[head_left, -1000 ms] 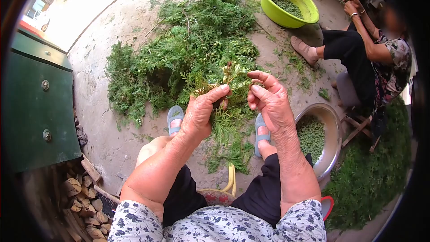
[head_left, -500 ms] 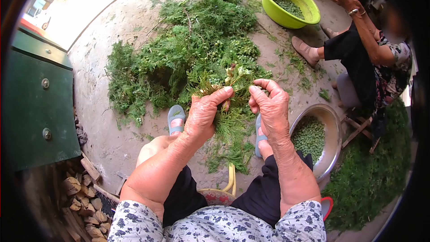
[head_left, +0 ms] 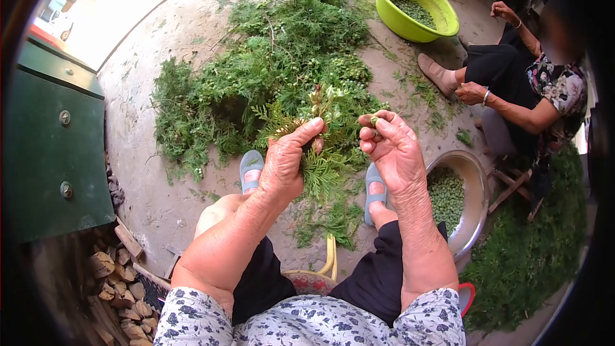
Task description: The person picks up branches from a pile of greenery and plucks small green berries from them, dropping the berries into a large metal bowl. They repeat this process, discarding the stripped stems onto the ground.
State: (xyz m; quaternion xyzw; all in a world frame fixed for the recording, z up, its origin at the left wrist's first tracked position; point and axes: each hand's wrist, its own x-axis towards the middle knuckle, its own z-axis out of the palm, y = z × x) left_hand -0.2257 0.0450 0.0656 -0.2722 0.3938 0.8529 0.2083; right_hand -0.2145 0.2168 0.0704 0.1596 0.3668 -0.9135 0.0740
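Observation:
My left hand (head_left: 289, 157) is closed around a leafy evergreen sprig (head_left: 322, 165), whose tip with pale green cones sticks up past the thumb. To its right, my right hand (head_left: 394, 147) is raised with a small green cone (head_left: 375, 120) pinched between thumb and fingertips. The other fingers curl in, and a second cone may sit among them. Below and right of that hand stands a metal basin (head_left: 475, 218) holding many green cones (head_left: 445, 200), partly hidden by my forearm. Beyond both hands lies a large heap of cut evergreen branches (head_left: 256, 83).
A lime-green tub (head_left: 410, 24) with more cones stands at the far right. Another person (head_left: 512, 83) sits beside it, hands apart. Spread greenery (head_left: 532, 256) covers the right floor. On the left are a green cabinet (head_left: 61, 147) and split firewood (head_left: 125, 295).
My right hand has drawn back to the right, away from the sprig, with a cone in its fingertips. The other person's hands have separated, one lowered towards the knee.

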